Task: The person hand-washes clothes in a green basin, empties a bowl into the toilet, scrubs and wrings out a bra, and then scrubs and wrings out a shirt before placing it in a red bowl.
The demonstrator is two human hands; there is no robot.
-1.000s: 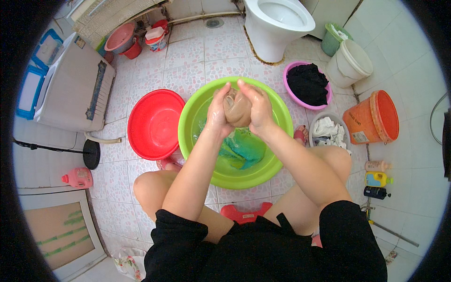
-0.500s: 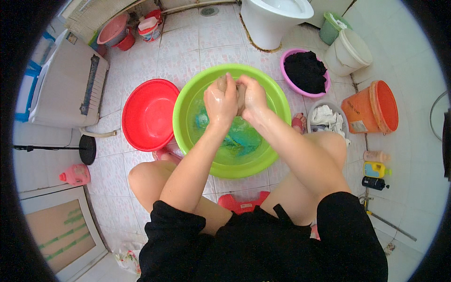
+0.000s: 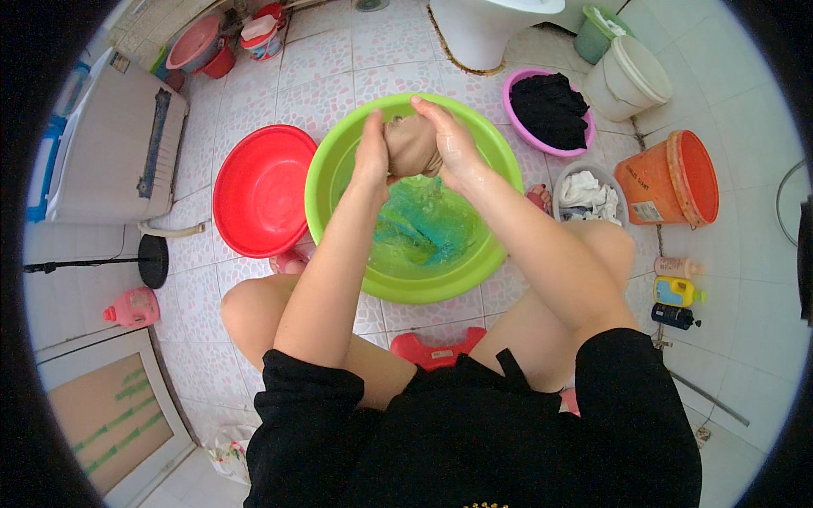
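Between my two hands, over the far half of a lime-green basin (image 3: 432, 295), is a bunched beige cloth (image 3: 412, 146). My left hand (image 3: 370, 151) presses it from the left side, and my right hand (image 3: 455, 146) cups it from the right with the thumb uppermost. Both hands look wet, and some fingers are hidden behind the cloth. Clear water fills part of the basin. A blue-green patch (image 3: 423, 234), perhaps fabric, shows under the surface; its exact kind I cannot make out.
A red basin (image 3: 262, 190) stands left of the green one. To the right are a pink basin of black cloth (image 3: 549, 110), a grey tub of white cloth (image 3: 589, 199) and an orange bucket (image 3: 669, 182). A red stool (image 3: 436, 349) is beneath me; a toilet (image 3: 483, 34) stands behind.
My hands have opened outward around the beige cloth, which now shows as a larger, rounder bundle. The view has shifted slightly, so surroundings sit higher in the picture.
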